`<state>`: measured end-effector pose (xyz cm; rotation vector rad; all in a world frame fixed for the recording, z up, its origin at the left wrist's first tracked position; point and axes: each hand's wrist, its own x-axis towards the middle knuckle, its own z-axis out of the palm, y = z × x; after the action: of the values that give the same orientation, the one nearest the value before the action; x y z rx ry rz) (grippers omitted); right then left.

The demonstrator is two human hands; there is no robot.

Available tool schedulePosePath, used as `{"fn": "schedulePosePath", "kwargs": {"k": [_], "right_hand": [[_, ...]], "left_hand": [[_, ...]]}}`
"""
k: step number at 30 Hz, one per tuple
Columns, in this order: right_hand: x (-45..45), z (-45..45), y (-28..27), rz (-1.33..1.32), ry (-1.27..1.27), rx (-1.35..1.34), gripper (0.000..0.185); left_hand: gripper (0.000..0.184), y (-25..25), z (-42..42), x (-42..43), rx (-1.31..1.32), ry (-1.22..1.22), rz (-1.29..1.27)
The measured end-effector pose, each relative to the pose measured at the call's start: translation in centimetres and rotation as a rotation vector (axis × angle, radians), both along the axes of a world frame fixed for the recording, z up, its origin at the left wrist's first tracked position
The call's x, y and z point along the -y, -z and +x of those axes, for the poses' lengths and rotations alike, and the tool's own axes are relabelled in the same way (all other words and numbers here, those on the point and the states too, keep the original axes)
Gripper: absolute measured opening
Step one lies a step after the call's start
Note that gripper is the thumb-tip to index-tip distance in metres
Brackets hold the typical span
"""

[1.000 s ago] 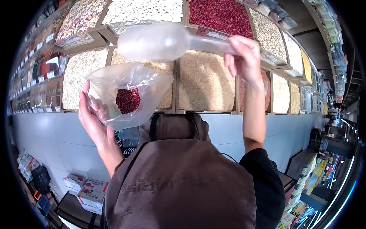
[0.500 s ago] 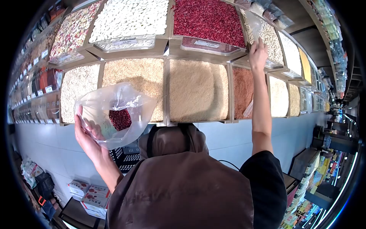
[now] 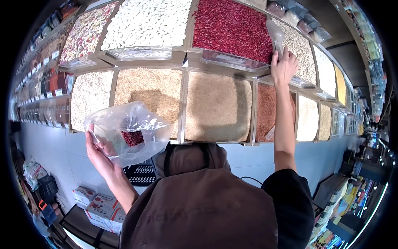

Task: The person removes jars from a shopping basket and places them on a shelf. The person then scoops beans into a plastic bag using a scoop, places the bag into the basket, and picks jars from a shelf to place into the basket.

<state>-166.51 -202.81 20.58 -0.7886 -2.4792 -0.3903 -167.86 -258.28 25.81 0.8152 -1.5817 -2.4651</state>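
My left hand is closed on the side of a clear plastic bag, whose mouth gapes open. Dark red kidney beans lie inside the bag. It hangs in front of the lower grain bins. Out at the upper right, my right hand grips the handle of a translucent scoop. The scoop is over the divider between the bin of red kidney beans and a bin of pale speckled beans. Whether anything is in the scoop I cannot tell.
White beans fill the bin left of the red ones. Below are bins of tan grain and reddish grain, the latter with another clear scoop. A black basket and stacked cartons are lower left.
My right hand and the scoop have shifted from over the speckled beans toward the right edge of the red kidney beans. The bag has tilted, showing less of its beans.
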Motion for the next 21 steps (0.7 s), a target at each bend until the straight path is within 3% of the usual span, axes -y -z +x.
{"fn": "schedulePosePath", "kwargs": {"k": [3, 5, 8, 13, 21], "right_hand": [[3.5, -3.8, -1.1, -0.228, -0.332, -0.120, 0.060], [6.5, -7.5, -2.0, -0.390, -0.561, -0.025, 0.061], [10.1, -13.7, -1.5, -0.343, -0.809, 0.125, 0.061], [12.4, -21.3, 0.1, -0.201, -0.877, 0.405, 0.059], [10.6, -22.3, 1.7, -0.112, -0.948, 0.461, 0.053]], "left_hand": [[0.042, 0.0, 0.2, -0.1, 0.012, -0.011, 0.002], [0.041, 0.0, 0.4, -0.2, 0.000, 0.010, 0.001], [0.040, 0.0, 0.5, -0.1, -0.019, 0.010, 0.017], [0.039, -1.0, 1.1, -0.7, -0.035, -0.040, 0.005], [0.039, -0.8, 1.3, -0.5, 0.026, -0.112, 0.018]]}}
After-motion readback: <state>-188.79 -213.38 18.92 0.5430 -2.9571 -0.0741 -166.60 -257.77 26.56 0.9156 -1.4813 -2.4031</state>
